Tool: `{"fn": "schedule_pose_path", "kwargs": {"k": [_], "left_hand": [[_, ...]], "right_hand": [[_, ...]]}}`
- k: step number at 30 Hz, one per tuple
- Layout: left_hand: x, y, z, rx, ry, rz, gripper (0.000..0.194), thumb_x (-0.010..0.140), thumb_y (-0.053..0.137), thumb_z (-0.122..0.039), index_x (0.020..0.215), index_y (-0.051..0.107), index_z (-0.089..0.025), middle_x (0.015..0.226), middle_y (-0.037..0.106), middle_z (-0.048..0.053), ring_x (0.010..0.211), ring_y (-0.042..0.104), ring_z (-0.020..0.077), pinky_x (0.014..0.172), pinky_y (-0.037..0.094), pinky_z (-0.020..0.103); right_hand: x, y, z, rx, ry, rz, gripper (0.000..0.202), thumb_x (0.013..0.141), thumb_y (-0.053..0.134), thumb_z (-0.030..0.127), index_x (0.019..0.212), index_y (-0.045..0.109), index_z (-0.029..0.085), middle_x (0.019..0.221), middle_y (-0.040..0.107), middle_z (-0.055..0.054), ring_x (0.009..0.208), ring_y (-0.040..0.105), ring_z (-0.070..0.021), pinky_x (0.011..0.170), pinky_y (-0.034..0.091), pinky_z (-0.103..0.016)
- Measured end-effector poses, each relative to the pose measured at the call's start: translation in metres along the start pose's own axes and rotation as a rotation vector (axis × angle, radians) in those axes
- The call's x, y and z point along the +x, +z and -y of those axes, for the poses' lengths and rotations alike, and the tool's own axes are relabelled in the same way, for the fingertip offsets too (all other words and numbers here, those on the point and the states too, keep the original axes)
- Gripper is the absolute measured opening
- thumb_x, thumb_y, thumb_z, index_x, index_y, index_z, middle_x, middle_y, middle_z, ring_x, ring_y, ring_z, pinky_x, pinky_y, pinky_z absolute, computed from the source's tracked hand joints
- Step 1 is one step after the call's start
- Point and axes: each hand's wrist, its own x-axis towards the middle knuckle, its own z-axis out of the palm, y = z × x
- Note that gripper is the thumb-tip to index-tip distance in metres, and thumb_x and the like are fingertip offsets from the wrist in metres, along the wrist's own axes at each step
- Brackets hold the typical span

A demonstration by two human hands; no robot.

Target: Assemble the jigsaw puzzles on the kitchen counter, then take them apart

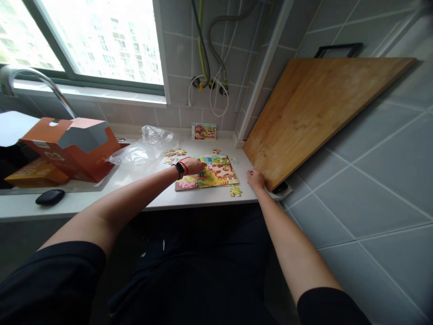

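Note:
A colourful jigsaw puzzle (216,176), largely assembled, lies on the white counter (165,194). My left hand (192,166), with a dark watch and a red band at the wrist, is over the puzzle's upper left part; its fingers point down and what they hold, if anything, is hidden. My right hand (256,179) rests closed on the counter, right of the puzzle, beside the wooden board. Loose pieces (236,191) lie at the puzzle's lower right corner, and others (175,154) lie behind my left hand. A picture card (204,132) leans against the back wall.
The large wooden board (314,104) leans against the tiled wall at the right. Crumpled clear plastic (144,149) lies left of the puzzle. Further left are an orange box (76,151), a black mouse-shaped object (50,197) and a tap (50,81).

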Motion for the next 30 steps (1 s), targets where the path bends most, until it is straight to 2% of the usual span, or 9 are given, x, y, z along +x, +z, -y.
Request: {"fn": "schedule_pose_path", "kwargs": {"k": [5, 9, 12, 16, 20, 23, 26, 28, 30], "left_hand": [[0.003, -0.021, 0.025, 0.002, -0.088, -0.058, 0.037, 0.096, 0.052, -0.021, 0.128, 0.071, -0.016, 0.086, 0.078, 0.008, 0.085, 0.074, 0.0207, 0.083, 0.053, 0.03], [0.004, -0.034, 0.048, -0.039, -0.142, -0.066, 0.033, 0.096, 0.054, -0.02, 0.124, 0.07, -0.013, 0.078, 0.077, 0.009, 0.067, 0.072, 0.0168, 0.071, 0.058, 0.029], [0.001, -0.04, 0.055, -0.042, -0.135, -0.087, 0.032, 0.101, 0.047, -0.021, 0.124, 0.067, -0.011, 0.086, 0.078, 0.011, 0.072, 0.073, 0.0164, 0.074, 0.058, 0.03], [-0.014, -0.036, 0.039, 0.031, -0.044, -0.116, 0.038, 0.106, 0.038, -0.025, 0.125, 0.068, -0.014, 0.104, 0.078, 0.017, 0.095, 0.074, 0.0248, 0.09, 0.055, 0.04], [-0.045, -0.012, 0.005, 0.088, 0.157, 0.006, 0.033, 0.102, 0.053, -0.04, 0.124, 0.072, -0.024, 0.109, 0.077, 0.015, 0.1, 0.072, 0.0302, 0.091, 0.054, 0.045], [-0.061, 0.0, -0.002, 0.114, 0.222, 0.04, 0.034, 0.104, 0.05, -0.044, 0.124, 0.071, -0.026, 0.122, 0.075, 0.013, 0.111, 0.069, 0.0301, 0.099, 0.053, 0.046], [-0.059, -0.008, 0.021, 0.146, 0.144, 0.008, 0.038, 0.106, 0.047, -0.045, 0.131, 0.067, -0.025, 0.133, 0.071, 0.013, 0.125, 0.064, 0.0323, 0.106, 0.05, 0.049], [-0.048, -0.019, 0.05, 0.163, 0.053, -0.015, 0.038, 0.105, 0.049, -0.043, 0.134, 0.065, -0.023, 0.141, 0.068, 0.014, 0.133, 0.059, 0.034, 0.11, 0.047, 0.05], [-0.032, -0.03, 0.081, 0.169, -0.047, -0.021, 0.039, 0.104, 0.052, -0.036, 0.137, 0.063, -0.019, 0.141, 0.067, 0.017, 0.127, 0.063, 0.0342, 0.105, 0.05, 0.049]], "right_hand": [[0.001, 0.001, 0.001, -0.005, 0.089, 0.018, 0.03, 0.093, 0.053, 0.026, 0.098, 0.081, 0.016, 0.089, 0.081, -0.014, 0.09, 0.074, -0.0264, 0.083, 0.052, -0.031], [0.002, 0.002, 0.002, 0.006, 0.126, 0.029, 0.029, 0.095, 0.055, 0.026, 0.099, 0.081, 0.016, 0.1, 0.082, -0.015, 0.095, 0.074, -0.0254, 0.083, 0.05, -0.029], [0.002, 0.001, 0.004, 0.001, 0.143, 0.034, 0.029, 0.095, 0.055, 0.025, 0.1, 0.081, 0.015, 0.101, 0.082, -0.016, 0.095, 0.074, -0.0257, 0.082, 0.049, -0.028], [0.002, -0.002, 0.006, -0.001, 0.149, 0.045, 0.029, 0.096, 0.055, 0.026, 0.099, 0.081, 0.014, 0.096, 0.082, -0.015, 0.093, 0.074, -0.0255, 0.079, 0.048, -0.028], [0.0, -0.005, 0.007, 0.02, 0.145, 0.058, 0.028, 0.097, 0.055, 0.026, 0.098, 0.08, 0.014, 0.082, 0.08, -0.012, 0.085, 0.074, -0.0242, 0.076, 0.047, -0.027], [-0.001, -0.006, 0.006, 0.036, 0.139, 0.056, 0.027, 0.096, 0.056, 0.025, 0.096, 0.08, 0.014, 0.079, 0.08, -0.012, 0.081, 0.073, -0.0241, 0.074, 0.046, -0.027], [0.001, -0.004, 0.004, 0.06, 0.136, 0.065, 0.028, 0.096, 0.054, 0.025, 0.096, 0.08, 0.013, 0.072, 0.077, -0.01, 0.074, 0.072, -0.0228, 0.071, 0.046, -0.027], [0.002, -0.002, 0.002, 0.072, 0.136, 0.071, 0.029, 0.097, 0.054, 0.025, 0.098, 0.08, 0.013, 0.072, 0.077, -0.01, 0.073, 0.072, -0.0225, 0.07, 0.045, -0.027], [0.003, 0.0, 0.001, 0.061, 0.136, 0.065, 0.029, 0.096, 0.055, 0.026, 0.098, 0.08, 0.013, 0.079, 0.079, -0.011, 0.078, 0.073, -0.0236, 0.07, 0.045, -0.028]]}}
